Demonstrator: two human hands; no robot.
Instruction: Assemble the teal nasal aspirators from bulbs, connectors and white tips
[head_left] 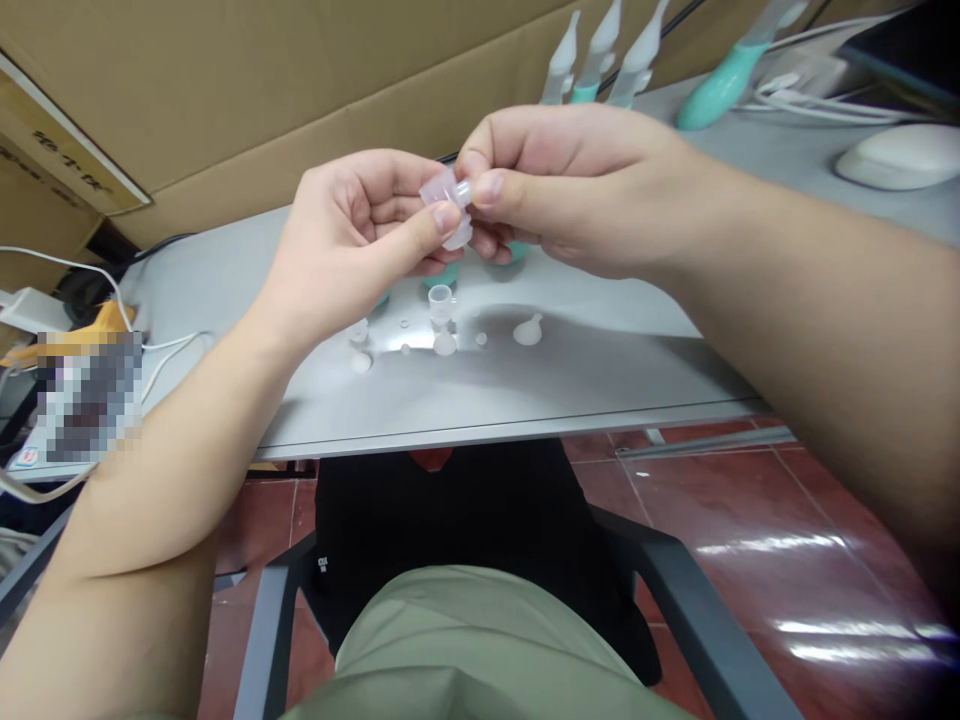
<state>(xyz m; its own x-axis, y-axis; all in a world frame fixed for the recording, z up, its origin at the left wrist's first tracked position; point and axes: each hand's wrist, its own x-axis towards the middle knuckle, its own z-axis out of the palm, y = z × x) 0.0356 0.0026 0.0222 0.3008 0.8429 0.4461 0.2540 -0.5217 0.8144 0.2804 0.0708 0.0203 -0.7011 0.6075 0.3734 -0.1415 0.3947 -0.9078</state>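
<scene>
Both hands (390, 215) (559, 190) are pinched shut on a small translucent plastic fitting (448, 200); looks light, stiffish, maybe slippery, so grip its wider body.

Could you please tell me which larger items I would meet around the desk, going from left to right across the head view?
Orange object, clear cup, teardrop-shaped piece, three nozzle-tipped pieces, teal-handled tool, white mouse.

Translucent plastic piece (445, 200), tilted, between hands.
</scene>
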